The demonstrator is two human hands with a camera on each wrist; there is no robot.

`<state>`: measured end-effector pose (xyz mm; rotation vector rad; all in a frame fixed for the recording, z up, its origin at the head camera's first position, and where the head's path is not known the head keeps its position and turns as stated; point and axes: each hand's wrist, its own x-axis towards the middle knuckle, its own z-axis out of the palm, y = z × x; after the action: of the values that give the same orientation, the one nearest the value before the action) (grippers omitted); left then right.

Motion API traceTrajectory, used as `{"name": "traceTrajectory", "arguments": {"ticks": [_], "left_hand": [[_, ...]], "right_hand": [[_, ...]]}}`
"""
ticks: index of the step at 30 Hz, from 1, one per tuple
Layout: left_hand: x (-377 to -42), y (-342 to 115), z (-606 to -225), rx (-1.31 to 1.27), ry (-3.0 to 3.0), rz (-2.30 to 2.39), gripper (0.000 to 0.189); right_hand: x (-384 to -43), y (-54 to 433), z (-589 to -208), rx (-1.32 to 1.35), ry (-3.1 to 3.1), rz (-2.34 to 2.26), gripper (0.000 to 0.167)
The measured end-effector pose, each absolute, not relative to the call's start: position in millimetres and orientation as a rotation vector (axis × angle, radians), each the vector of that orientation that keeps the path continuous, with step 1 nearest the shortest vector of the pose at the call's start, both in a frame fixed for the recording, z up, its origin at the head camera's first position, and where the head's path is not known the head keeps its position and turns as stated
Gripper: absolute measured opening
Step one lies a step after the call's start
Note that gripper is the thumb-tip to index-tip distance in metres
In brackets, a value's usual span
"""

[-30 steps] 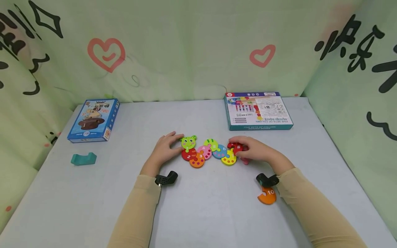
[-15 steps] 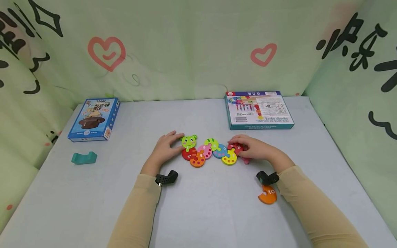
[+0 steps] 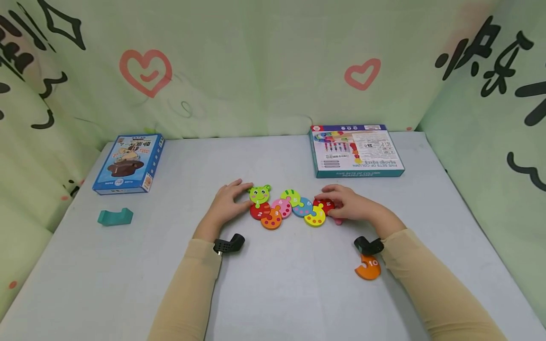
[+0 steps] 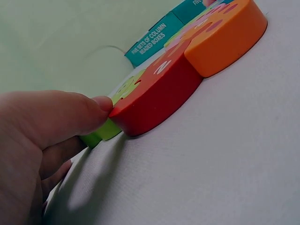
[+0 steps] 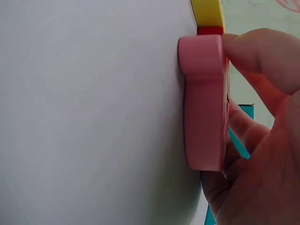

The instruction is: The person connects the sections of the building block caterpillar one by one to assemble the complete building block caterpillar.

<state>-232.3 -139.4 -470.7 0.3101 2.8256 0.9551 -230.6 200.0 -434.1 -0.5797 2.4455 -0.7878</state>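
A row of joined, numbered caterpillar puzzle pieces lies on the table, starting with a green smiling head (image 3: 259, 195). My left hand (image 3: 228, 204) pinches that head at its left side, thumb at the corner beside the red piece numbered 2 (image 4: 161, 89). Orange (image 3: 271, 220), pink (image 3: 281, 208), green (image 3: 291, 198), blue (image 3: 303, 208) and yellow (image 3: 314, 217) pieces follow. At the row's right end, my right hand (image 3: 351, 206) holds a red piece (image 3: 325, 204) between thumb and fingers. A pink piece (image 5: 204, 103) lies under that hand, mostly hidden from the head view.
An orange piece numbered 10 (image 3: 368, 268) lies apart beside the right wrist. A teal curved block (image 3: 115, 217) sits at the left. Behind it stands a blue box (image 3: 129, 163), and a white-and-teal box (image 3: 356, 152) lies at the back right.
My right fingers have shifted slightly over the red piece, showing more of its face. The left hand and the other pieces keep their places.
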Motion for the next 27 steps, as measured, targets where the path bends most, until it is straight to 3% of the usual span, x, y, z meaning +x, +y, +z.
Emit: {"name": "traceTrajectory", "arguments": {"ticks": [14, 27], "left_hand": [[-233.4, -139.9, -471.8, 0.325, 2.828, 0.954, 0.053], [-232.8, -139.7, -472.4, 0.326, 2.824, 0.954, 0.052]], "right_hand": [[-212.1, 217.5, -429.4, -0.429, 2.584, -0.666, 0.080], [-208.0, 213.9, -429.5, -0.396, 2.608, -0.642, 0.078]]}}
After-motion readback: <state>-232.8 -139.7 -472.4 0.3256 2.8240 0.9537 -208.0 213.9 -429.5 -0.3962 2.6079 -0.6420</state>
